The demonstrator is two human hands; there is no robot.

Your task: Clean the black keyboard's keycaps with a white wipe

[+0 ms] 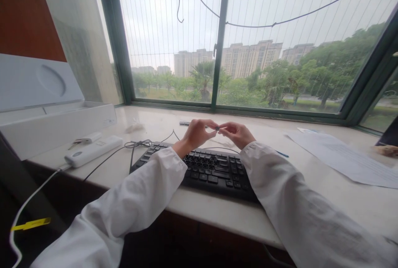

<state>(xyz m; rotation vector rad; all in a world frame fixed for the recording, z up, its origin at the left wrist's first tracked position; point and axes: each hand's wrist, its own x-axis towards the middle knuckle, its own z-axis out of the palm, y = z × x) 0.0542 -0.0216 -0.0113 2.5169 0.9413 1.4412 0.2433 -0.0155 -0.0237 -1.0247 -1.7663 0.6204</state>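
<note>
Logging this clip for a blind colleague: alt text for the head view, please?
A left hand and right hand together pinch a small dark piece near a black keyboard on a pale ledge. A white box and white corded device sit left, paper right; beyond is a green-framed window.

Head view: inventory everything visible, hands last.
framed glass window: 1, green, back
apartment blocks: several, beige, outside
leafy trees: several, green, outside
knotted cord: 1, dark, top
smooth counter: 1, off-white, centre
flat panel: 1, reddish-brown, top left
open lidded box: 1, white, left
long power strip: 1, white, left
thick cable: 1, white, lower left
flat tag: 1, yellow, on cable
wide plastic keyboard: 1, black, centre
printed paper: count unclear, white, right
slim rod: 1, blue, near paper
tiny piece: 1, dark, centre
sleeves: 2, white, foreground
left hand, right hand: 2, bare, pinching tiny piece
</note>
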